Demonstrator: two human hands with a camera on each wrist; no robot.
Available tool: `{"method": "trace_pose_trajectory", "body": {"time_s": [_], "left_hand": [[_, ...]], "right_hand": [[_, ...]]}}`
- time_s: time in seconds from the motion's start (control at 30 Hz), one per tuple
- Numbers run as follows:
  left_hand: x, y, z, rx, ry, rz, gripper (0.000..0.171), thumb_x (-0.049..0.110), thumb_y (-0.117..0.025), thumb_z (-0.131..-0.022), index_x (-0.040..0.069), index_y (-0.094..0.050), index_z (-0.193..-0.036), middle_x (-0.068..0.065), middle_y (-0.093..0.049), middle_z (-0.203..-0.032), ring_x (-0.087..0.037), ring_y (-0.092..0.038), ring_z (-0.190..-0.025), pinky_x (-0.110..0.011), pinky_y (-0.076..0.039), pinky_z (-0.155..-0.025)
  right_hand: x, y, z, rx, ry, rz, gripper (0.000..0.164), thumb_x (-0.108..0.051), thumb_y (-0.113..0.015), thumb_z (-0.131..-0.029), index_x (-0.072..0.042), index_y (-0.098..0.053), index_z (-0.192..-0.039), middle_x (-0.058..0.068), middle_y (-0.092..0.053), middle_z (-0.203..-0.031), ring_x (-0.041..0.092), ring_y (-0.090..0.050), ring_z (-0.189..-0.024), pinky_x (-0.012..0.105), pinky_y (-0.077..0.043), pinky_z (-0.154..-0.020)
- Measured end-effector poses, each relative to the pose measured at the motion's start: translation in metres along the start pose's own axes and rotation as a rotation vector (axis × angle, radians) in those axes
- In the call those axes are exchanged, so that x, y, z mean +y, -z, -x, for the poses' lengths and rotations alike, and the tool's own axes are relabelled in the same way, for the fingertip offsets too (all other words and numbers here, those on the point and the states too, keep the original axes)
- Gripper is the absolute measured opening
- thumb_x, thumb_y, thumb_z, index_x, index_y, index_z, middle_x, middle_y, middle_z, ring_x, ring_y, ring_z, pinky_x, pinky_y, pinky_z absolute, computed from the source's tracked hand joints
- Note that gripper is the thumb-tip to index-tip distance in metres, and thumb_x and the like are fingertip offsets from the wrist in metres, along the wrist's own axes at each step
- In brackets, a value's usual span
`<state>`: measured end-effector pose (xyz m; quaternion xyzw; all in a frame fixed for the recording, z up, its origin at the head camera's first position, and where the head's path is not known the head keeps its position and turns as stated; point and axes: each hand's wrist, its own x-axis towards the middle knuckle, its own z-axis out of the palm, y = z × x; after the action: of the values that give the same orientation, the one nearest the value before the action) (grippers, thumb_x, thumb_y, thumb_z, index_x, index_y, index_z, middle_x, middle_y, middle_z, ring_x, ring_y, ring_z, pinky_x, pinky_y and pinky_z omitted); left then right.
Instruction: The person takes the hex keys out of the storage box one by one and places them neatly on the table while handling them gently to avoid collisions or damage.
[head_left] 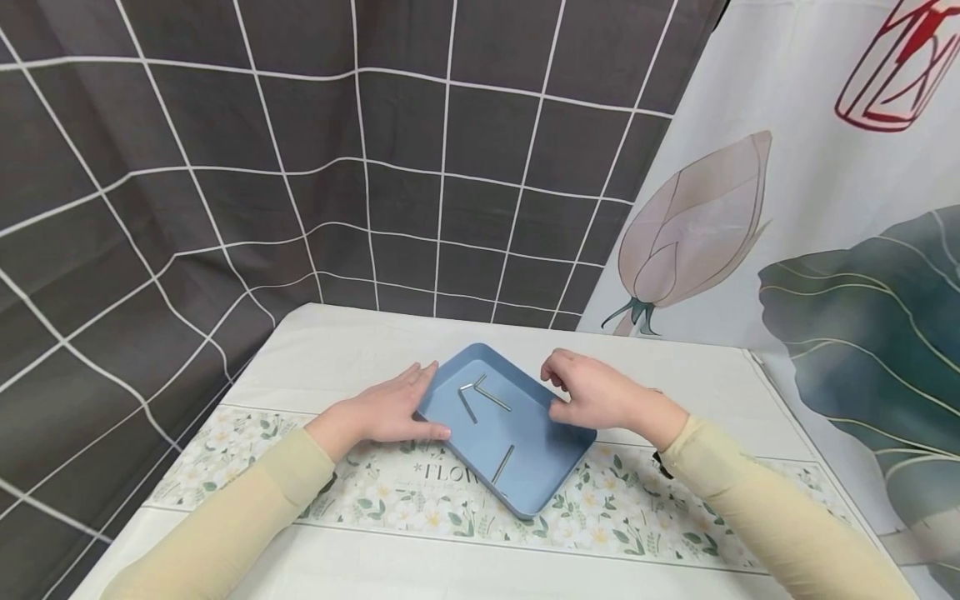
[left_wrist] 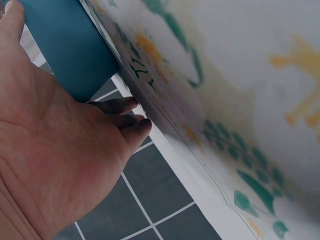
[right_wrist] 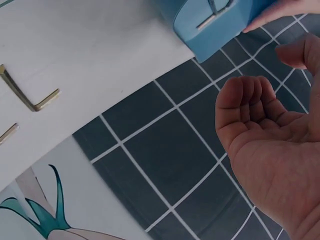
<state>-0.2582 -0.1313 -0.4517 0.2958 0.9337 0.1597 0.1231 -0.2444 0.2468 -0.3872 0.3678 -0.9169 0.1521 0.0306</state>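
A blue tray (head_left: pixel 536 450) lies at an angle on the table with three metal hex keys in it: one hex key (head_left: pixel 469 407) and a second hex key (head_left: pixel 495 397) close together towards the back, and a third (head_left: pixel 504 463) along the near-left wall. My left hand (head_left: pixel 390 408) touches the tray's left corner, fingers straight along one side and thumb along the other. Over the tray's right rim, my right hand (head_left: pixel 596 392) has loosely curled fingers. Nothing shows between its fingers and thumb in the right wrist view.
Beyond the tray, the right wrist view shows an L-shaped hex key (right_wrist: pixel 32 100) and part of another metal rod (right_wrist: pixel 7 133) on the white tablecloth. A flowered band (head_left: pixel 397 500) crosses the table. Dark checked cloth (head_left: pixel 390 200) hangs behind.
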Motion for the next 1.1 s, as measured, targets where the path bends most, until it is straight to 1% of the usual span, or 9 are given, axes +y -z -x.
{"method": "trace_pose_trajectory", "body": {"time_s": [0.1, 0.23, 0.4, 0.47, 0.7, 0.87, 1.1], "left_hand": [[0.0, -0.001, 0.0, -0.001, 0.0, 0.005, 0.131, 0.085, -0.063, -0.095, -0.001, -0.008, -0.177, -0.022, -0.015, -0.184, -0.042, -0.013, -0.171, -0.058, -0.023, -0.136], [-0.001, -0.001, 0.0, -0.006, 0.003, 0.005, 0.132, 0.087, -0.062, -0.095, 0.0, -0.007, -0.178, -0.021, -0.014, -0.184, -0.041, -0.012, -0.171, -0.057, -0.022, -0.136], [-0.003, -0.003, -0.002, -0.008, 0.004, -0.008, 0.133, 0.089, -0.06, -0.094, 0.001, -0.006, -0.178, -0.02, -0.012, -0.185, -0.041, -0.011, -0.171, -0.057, -0.022, -0.136], [-0.003, -0.004, -0.002, -0.007, 0.004, -0.009, 0.133, 0.089, -0.059, -0.094, 0.001, -0.006, -0.178, -0.02, -0.011, -0.185, -0.041, -0.011, -0.171, -0.057, -0.022, -0.136], [-0.002, -0.003, -0.002, -0.001, 0.001, -0.005, 0.132, 0.087, -0.061, -0.095, 0.001, -0.006, -0.178, -0.021, -0.013, -0.184, -0.042, -0.012, -0.171, -0.059, -0.023, -0.135], [-0.001, -0.002, -0.001, 0.004, 0.003, 0.005, 0.131, 0.086, -0.062, -0.095, 0.0, -0.007, -0.178, -0.022, -0.014, -0.184, -0.042, -0.013, -0.17, -0.06, -0.023, -0.135], [0.001, 0.0, 0.0, 0.001, 0.005, 0.0, 0.131, 0.086, -0.062, -0.095, 0.0, -0.007, -0.178, -0.022, -0.014, -0.184, -0.043, -0.013, -0.17, -0.06, -0.024, -0.135]], "right_hand": [[-0.003, -0.002, -0.001, -0.016, 0.015, 0.006, 0.031, -0.011, -0.077, -0.084, -0.006, -0.067, -0.113, 0.004, -0.061, -0.095, 0.013, -0.054, -0.083, 0.033, -0.051, -0.073], [-0.007, -0.004, -0.003, -0.038, 0.041, 0.023, 0.033, -0.013, -0.078, -0.084, -0.006, -0.067, -0.115, 0.003, -0.062, -0.097, 0.012, -0.054, -0.084, 0.033, -0.053, -0.075], [-0.013, -0.006, -0.006, -0.059, 0.084, 0.032, 0.037, -0.013, -0.08, -0.084, -0.002, -0.068, -0.117, 0.0, -0.06, -0.1, 0.013, -0.054, -0.086, 0.035, -0.055, -0.078], [-0.016, -0.007, -0.008, -0.071, 0.094, 0.025, 0.037, -0.014, -0.08, -0.084, -0.003, -0.068, -0.117, 0.0, -0.06, -0.101, 0.013, -0.054, -0.087, 0.035, -0.056, -0.079], [-0.022, -0.014, -0.012, -0.088, 0.146, 0.023, 0.035, -0.013, -0.078, -0.084, -0.007, -0.068, -0.117, 0.005, -0.067, -0.106, 0.012, -0.058, -0.087, 0.034, -0.059, -0.079], [-0.025, -0.018, -0.015, -0.085, 0.197, 0.017, 0.034, -0.013, -0.078, -0.083, -0.01, -0.067, -0.115, 0.007, -0.068, -0.109, 0.012, -0.06, -0.09, 0.033, -0.06, -0.081], [-0.028, -0.022, -0.019, -0.105, 0.23, 0.046, 0.036, -0.014, -0.079, -0.081, -0.007, -0.071, -0.116, 0.001, -0.065, -0.105, 0.011, -0.06, -0.09, 0.032, -0.06, -0.082]]}}
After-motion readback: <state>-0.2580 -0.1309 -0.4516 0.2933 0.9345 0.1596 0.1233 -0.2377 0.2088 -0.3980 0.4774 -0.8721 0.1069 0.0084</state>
